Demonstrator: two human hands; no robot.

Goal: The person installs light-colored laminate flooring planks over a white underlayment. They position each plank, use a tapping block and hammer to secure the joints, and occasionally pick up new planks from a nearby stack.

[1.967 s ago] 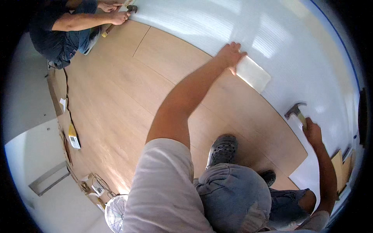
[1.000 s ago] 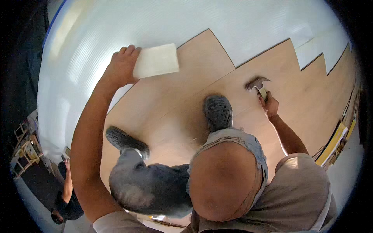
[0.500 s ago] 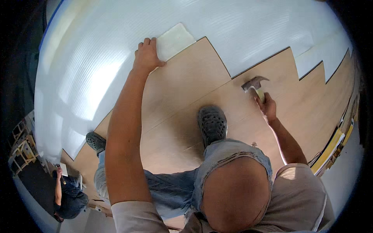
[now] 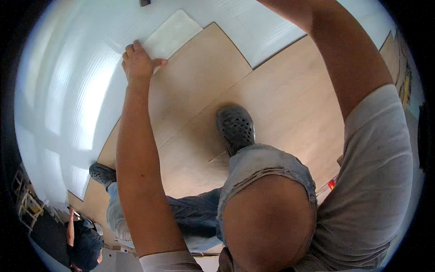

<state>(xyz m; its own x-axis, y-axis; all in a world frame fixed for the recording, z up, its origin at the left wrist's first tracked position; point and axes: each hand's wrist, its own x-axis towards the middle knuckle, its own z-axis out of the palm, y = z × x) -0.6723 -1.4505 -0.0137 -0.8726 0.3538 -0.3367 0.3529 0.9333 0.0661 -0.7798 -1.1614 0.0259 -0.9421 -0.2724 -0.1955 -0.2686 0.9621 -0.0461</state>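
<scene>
My left hand (image 4: 138, 65) lies across the lower end of a flat white block (image 4: 173, 34). Its fingers are over the block's outer side and the thumb is by the plank edge, so it grips the block. The block sits against the long edge of a light wood floor plank (image 4: 195, 68), on the pale sheet underlay (image 4: 77, 77). My right arm (image 4: 349, 50) reaches up past the top of the picture, its hand out of sight. A small dark object (image 4: 145, 2) shows at the top edge; what it is I cannot make out.
My dark clog (image 4: 235, 127) stands on the laid planks, with the other clog (image 4: 102, 174) near the underlay's edge. Another person (image 4: 84, 242) is at the lower left, near wooden frames (image 4: 31, 213). Stepped plank ends run toward the upper right.
My right hand, which held a hammer over the planks, has swung up and forward out of view. My left hand stays on the white block while the whole view has shifted.
</scene>
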